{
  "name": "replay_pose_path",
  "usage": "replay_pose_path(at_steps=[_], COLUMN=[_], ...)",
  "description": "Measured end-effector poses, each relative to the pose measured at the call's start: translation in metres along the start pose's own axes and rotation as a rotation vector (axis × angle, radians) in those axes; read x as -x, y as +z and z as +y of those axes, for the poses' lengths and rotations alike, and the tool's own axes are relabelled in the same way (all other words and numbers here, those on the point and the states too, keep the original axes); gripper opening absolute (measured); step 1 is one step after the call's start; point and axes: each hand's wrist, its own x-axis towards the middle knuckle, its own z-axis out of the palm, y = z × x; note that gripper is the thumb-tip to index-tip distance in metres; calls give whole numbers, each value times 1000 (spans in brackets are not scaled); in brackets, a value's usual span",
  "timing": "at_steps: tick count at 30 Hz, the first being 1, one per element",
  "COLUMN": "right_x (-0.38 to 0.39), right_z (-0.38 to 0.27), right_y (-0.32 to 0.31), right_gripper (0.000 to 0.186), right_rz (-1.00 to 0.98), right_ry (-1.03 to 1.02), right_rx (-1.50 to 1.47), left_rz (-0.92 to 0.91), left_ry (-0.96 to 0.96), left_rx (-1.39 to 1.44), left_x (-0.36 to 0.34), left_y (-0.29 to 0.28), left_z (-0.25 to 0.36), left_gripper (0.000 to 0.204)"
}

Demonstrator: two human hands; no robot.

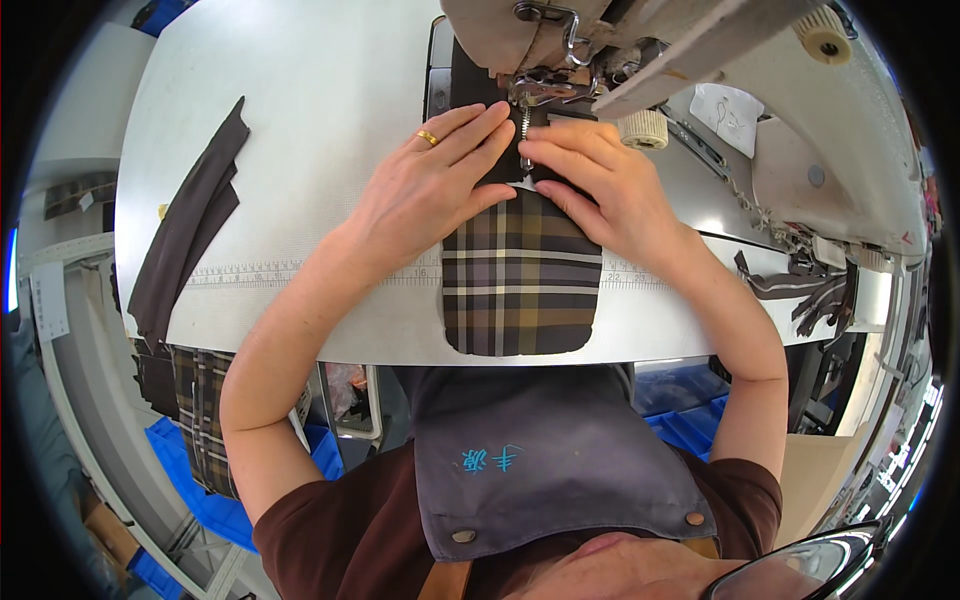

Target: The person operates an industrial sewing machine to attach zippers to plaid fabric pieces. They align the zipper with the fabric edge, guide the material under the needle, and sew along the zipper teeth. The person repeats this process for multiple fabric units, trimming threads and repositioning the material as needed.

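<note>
A plaid fabric piece in brown, black and white lies on the table, its rounded end toward me. At its far end it meets dark fabric with a metal-toothed zipper running toward the sewing machine's presser foot. My left hand rests flat on the cloth left of the zipper, fingers stretched, thumb at the plaid's far edge. From the right, my right hand presses on the cloth, fingertips beside the zipper and thumb apart from them near the small white bit at the seam. The needle point is hard to make out.
Dark fabric strips lie at the left, and more strips at the right edge. A printed ruler scale crosses the white table. The machine's head overhangs the work. Blue bins and plaid pieces sit below left.
</note>
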Motion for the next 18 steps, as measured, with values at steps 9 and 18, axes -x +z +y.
replay_pose_path(at_steps=[9, 18], right_x=[-1, 3], right_z=[-16, -12], right_y=[-5, 1], right_gripper=[31, 34], right_rz=[-37, 3], right_ry=[-32, -29], right_rx=[98, 162], left_rz=[-15, -6], left_ry=[-45, -42], left_rx=[157, 215], left_x=[-1, -7], left_y=[-6, -9], left_z=[-2, -11], left_gripper=[26, 23])
